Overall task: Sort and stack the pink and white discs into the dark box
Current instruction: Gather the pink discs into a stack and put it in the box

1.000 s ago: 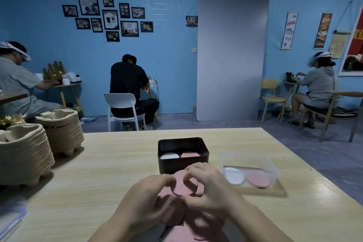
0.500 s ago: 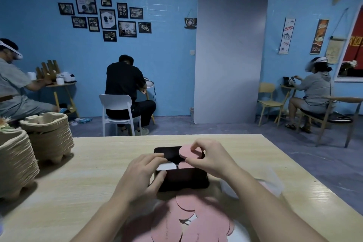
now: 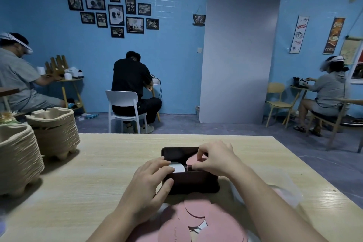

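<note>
The dark box (image 3: 193, 181) stands on the wooden table (image 3: 94, 173) in front of me. My left hand (image 3: 149, 184) grips its left front corner, thumb on the front wall and fingers over the rim. A white disc (image 3: 178, 167) lies in the left part of the box. My right hand (image 3: 215, 158) hovers over the right part and pinches a pink disc (image 3: 192, 161) at the level of the rim. A heap of several pink discs (image 3: 194, 220) lies near the table's front edge, with a bit of white showing among them.
Two tall stacks of pulp trays (image 3: 53, 129) stand at the table's left side. A clear plastic container (image 3: 284, 192) sits to the right behind my right forearm. Other people sit at small tables along the blue wall.
My right hand lifted a pink disc from the heap, carried it over the box and has lowered it to the right part. My left hand moved from the heap to the box's left corner.
</note>
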Action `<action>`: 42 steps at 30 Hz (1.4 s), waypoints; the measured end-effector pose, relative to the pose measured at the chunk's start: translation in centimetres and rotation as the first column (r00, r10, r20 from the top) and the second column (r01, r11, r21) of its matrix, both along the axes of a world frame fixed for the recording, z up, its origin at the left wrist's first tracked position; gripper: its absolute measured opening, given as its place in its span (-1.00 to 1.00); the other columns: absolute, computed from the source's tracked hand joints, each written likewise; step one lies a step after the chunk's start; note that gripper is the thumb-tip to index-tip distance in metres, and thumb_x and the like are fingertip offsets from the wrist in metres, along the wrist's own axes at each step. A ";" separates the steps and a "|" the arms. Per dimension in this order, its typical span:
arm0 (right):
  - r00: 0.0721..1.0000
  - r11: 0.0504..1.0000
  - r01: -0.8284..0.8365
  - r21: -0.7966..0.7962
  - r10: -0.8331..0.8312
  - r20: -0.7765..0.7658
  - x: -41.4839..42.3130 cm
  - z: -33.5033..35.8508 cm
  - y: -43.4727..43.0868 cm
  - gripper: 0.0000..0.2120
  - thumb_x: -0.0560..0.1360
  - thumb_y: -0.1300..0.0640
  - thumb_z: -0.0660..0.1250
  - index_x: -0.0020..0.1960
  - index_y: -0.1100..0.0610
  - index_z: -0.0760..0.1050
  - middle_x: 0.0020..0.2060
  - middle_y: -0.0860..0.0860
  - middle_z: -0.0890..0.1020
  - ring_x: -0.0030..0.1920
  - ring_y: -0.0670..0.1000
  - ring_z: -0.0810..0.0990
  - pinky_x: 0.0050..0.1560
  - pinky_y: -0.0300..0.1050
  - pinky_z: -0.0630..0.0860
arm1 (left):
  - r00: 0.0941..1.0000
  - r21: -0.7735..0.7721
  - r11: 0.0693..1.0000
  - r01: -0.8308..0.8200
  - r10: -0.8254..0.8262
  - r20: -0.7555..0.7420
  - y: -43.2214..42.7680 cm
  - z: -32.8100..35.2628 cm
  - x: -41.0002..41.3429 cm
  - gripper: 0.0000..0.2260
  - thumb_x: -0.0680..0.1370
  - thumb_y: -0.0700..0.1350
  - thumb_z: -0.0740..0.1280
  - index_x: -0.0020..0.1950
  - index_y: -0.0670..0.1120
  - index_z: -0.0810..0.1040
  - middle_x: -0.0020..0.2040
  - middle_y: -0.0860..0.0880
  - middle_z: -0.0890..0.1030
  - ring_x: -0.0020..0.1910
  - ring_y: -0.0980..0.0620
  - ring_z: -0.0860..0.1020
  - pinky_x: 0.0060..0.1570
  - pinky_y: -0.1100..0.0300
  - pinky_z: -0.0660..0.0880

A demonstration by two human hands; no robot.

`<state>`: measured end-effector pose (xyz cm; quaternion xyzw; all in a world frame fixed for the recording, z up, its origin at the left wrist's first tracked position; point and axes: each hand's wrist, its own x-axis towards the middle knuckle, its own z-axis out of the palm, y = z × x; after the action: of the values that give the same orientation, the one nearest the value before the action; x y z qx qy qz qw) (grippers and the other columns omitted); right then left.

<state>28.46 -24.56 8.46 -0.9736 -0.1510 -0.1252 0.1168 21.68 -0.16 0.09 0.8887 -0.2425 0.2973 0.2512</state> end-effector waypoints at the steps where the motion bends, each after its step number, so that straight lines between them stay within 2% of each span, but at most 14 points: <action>1: 1.000 1.000 0.010 -0.025 -0.010 -0.012 0.0 0.1 0.2 -0.65 0.28 -0.37 0.42 -0.17 -0.12 0.54 -0.18 -0.17 0.58 0.03 -0.02 0.46 0.06 -0.03 0.25 | 1.000 -0.001 1.000 0.001 -0.001 0.000 0.0 0.0 0.0 -0.73 0.63 0.12 0.20 0.27 0.14 0.56 0.33 0.21 0.50 0.47 0.18 0.34 0.37 0.05 0.37; 6: 0.989 0.996 0.036 -0.080 -0.047 -0.142 0.4 0.1 0.5 -0.61 0.28 -0.36 0.46 -0.06 -0.13 0.59 -0.08 -0.11 0.58 0.14 0.04 0.38 0.09 -0.02 0.29 | 1.000 0.003 1.000 -0.003 0.003 -0.005 0.0 0.1 -0.2 -0.73 0.63 0.12 0.19 0.25 0.14 0.56 0.34 0.21 0.50 0.48 0.19 0.32 0.38 0.06 0.36; 10: 0.968 0.998 0.067 -0.013 -0.068 -0.243 1.2 -0.5 0.7 -0.72 0.19 -0.30 0.44 -0.16 -0.23 0.56 -0.03 -0.06 0.52 0.16 0.10 0.36 -0.02 -0.02 0.31 | 1.000 0.001 1.000 -0.003 0.003 -0.023 0.0 0.3 -0.3 -0.73 0.63 0.13 0.18 0.26 0.13 0.56 0.34 0.22 0.49 0.48 0.20 0.30 0.39 0.08 0.34; 13: 0.979 0.999 0.017 -0.030 -0.023 -0.201 1.0 -0.3 0.7 -0.82 0.32 -0.19 0.47 -0.10 -0.22 0.61 -0.04 -0.12 0.54 0.16 0.06 0.36 0.00 -0.02 0.28 | 1.000 0.002 1.000 -0.005 0.005 -0.030 0.0 0.3 -0.3 -0.72 0.63 0.13 0.17 0.26 0.13 0.55 0.34 0.23 0.49 0.49 0.21 0.30 0.40 0.10 0.33; 17: 0.983 0.995 -0.065 -0.075 0.051 -0.176 0.4 0.1 0.6 -0.88 0.50 -0.06 0.39 0.02 -0.22 0.65 0.01 -0.16 0.53 0.17 0.04 0.32 0.13 -0.01 0.27 | 0.999 -0.012 1.000 -0.010 0.009 -0.042 -0.2 0.4 -0.3 -0.70 0.64 0.13 0.13 0.25 0.13 0.56 0.33 0.24 0.48 0.48 0.24 0.27 0.40 0.14 0.29; 21: 0.969 0.992 -0.065 -0.109 0.036 -0.246 0.4 0.2 0.6 -0.69 0.51 0.13 0.24 -0.09 -0.21 0.68 0.02 -0.13 0.48 0.16 0.06 0.31 0.18 0.00 0.28 | 0.999 -0.023 1.000 -0.009 0.008 -0.051 -0.3 0.5 -0.4 -0.70 0.64 0.13 0.12 0.23 0.13 0.57 0.32 0.26 0.48 0.47 0.25 0.28 0.38 0.13 0.31; 24: 0.964 0.995 -0.038 -0.091 0.013 -0.267 0.7 -0.1 0.4 -0.66 0.44 0.14 0.17 -0.17 -0.21 0.65 0.06 -0.10 0.46 0.17 0.10 0.32 0.16 -0.02 0.28 | 0.998 -0.021 1.000 -0.007 0.006 -0.058 -0.3 0.6 -0.4 -0.70 0.64 0.13 0.11 0.22 0.13 0.57 0.32 0.25 0.49 0.48 0.24 0.28 0.38 0.11 0.32; 26: 0.962 0.996 -0.039 -0.079 0.016 -0.272 0.8 -0.3 0.2 -0.64 0.40 0.13 0.14 -0.14 -0.20 0.66 0.08 -0.09 0.46 0.19 0.12 0.33 0.19 0.00 0.31 | 0.998 -0.019 1.000 -0.008 0.007 -0.065 -0.4 0.7 -0.6 -0.69 0.64 0.14 0.10 0.22 0.13 0.57 0.32 0.25 0.48 0.48 0.26 0.27 0.39 0.11 0.31; 30: 0.979 0.995 -0.095 -0.025 0.089 -0.183 0.2 0.0 -0.2 -0.68 0.50 0.13 0.20 -0.01 -0.16 0.68 0.10 -0.12 0.51 0.20 0.04 0.36 0.29 0.03 0.33 | 0.995 -0.016 1.000 -0.013 0.012 -0.098 -0.4 1.3 -0.9 -0.63 0.63 0.18 0.08 0.27 0.13 0.57 0.36 0.28 0.46 0.49 0.31 0.22 0.44 0.15 0.27; 33: 0.992 0.987 -0.110 0.115 0.116 -0.045 -0.5 0.1 -1.0 -0.72 0.50 0.14 0.24 0.02 -0.12 0.67 0.05 -0.13 0.55 0.19 0.01 0.44 0.26 0.03 0.39 | 0.996 -0.026 1.000 -0.010 0.007 -0.093 -0.4 2.1 -1.2 -0.61 0.62 0.20 0.10 0.31 0.13 0.56 0.39 0.30 0.44 0.49 0.30 0.24 0.45 0.13 0.28; 36: 0.986 0.955 -0.163 0.249 0.150 0.072 -1.7 0.1 -1.8 -0.76 0.45 0.13 0.26 -0.02 -0.09 0.66 -0.08 -0.19 0.55 0.09 -0.03 0.49 0.19 0.02 0.45 | 0.997 -0.049 0.999 -0.013 0.010 -0.075 -0.6 3.1 -1.8 -0.64 0.60 0.18 0.13 0.30 0.13 0.55 0.37 0.31 0.44 0.44 0.29 0.29 0.42 0.13 0.32; 38: 0.973 0.924 -0.218 0.314 0.182 0.138 -3.1 0.1 -1.9 -0.78 0.43 0.15 0.27 -0.06 -0.07 0.65 -0.14 -0.24 0.53 0.01 -0.07 0.50 0.10 -0.06 0.46 | 0.999 -0.052 0.999 -0.012 0.009 -0.052 -0.6 3.6 -2.5 -0.69 0.60 0.15 0.16 0.26 0.13 0.56 0.33 0.30 0.46 0.39 0.28 0.35 0.37 0.14 0.36; 42: 0.940 0.843 -0.330 0.425 0.252 0.230 -7.1 -0.4 -1.2 -0.79 0.42 0.23 0.29 -0.09 -0.01 0.64 -0.20 -0.25 0.54 -0.12 -0.19 0.51 -0.09 -0.34 0.35 | 1.000 -0.043 0.999 -0.002 0.001 -0.020 -0.2 3.8 -4.7 -0.75 0.60 0.11 0.21 0.21 0.11 0.56 0.23 0.28 0.51 0.30 0.27 0.42 0.29 0.21 0.40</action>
<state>21.40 -25.78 8.06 -0.8701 -0.2728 -0.2182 0.3477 17.01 -0.41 3.84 0.8861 -0.2329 0.2936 0.2726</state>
